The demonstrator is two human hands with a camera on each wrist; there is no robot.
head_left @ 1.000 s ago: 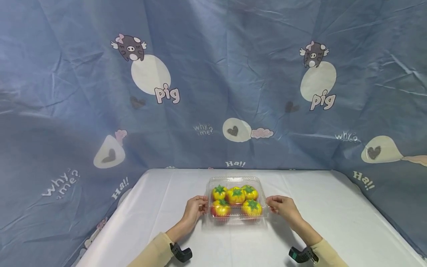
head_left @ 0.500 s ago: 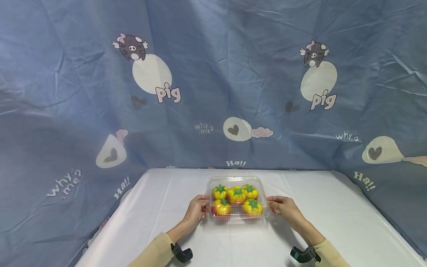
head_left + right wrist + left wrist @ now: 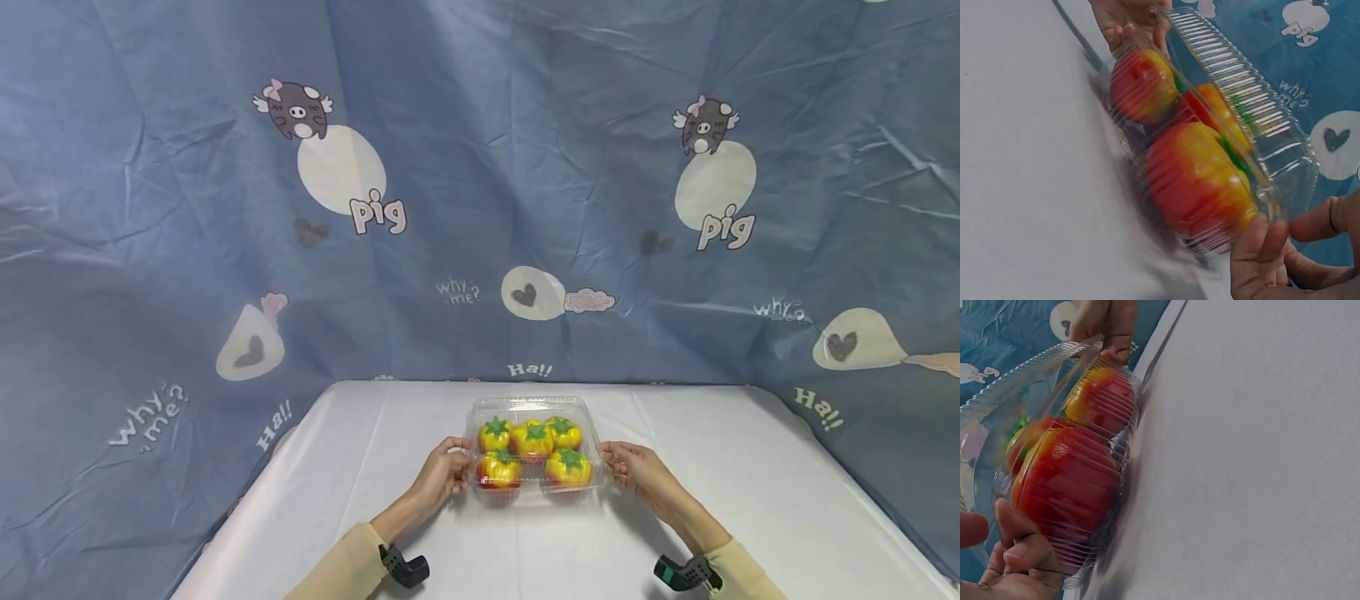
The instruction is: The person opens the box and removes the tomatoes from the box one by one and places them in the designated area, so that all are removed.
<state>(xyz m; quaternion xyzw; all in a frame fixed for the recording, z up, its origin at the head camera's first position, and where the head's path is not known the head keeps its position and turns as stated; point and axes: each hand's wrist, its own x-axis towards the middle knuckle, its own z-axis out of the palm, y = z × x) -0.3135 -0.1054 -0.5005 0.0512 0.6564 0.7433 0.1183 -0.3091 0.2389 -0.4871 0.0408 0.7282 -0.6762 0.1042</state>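
Observation:
A clear plastic clamshell box (image 3: 528, 403) with a ribbed rim sits on the white cloth in the middle of the head view. Inside lie several red-and-yellow fruits (image 3: 568, 468) with green leafy tops, like tomatoes. My left hand (image 3: 435, 477) grips the box's left side, fingers curled at its edge. On the opposite side my right hand (image 3: 647, 477) pinches the edge between thumb and fingers. In the right wrist view, the lid (image 3: 1235, 75) slants up over the fruits, and the right fingertips (image 3: 1252, 247) lie against the box's side.
White cloth (image 3: 517, 558) covers the table around the box. A blue curtain (image 3: 465, 167) with pig prints hangs behind the table and along both sides. Each wrist carries a black strapped device (image 3: 405, 567).
Both hands stay at the sides of the box, with only slight finger shifts. The box has edged very slightly to the right.

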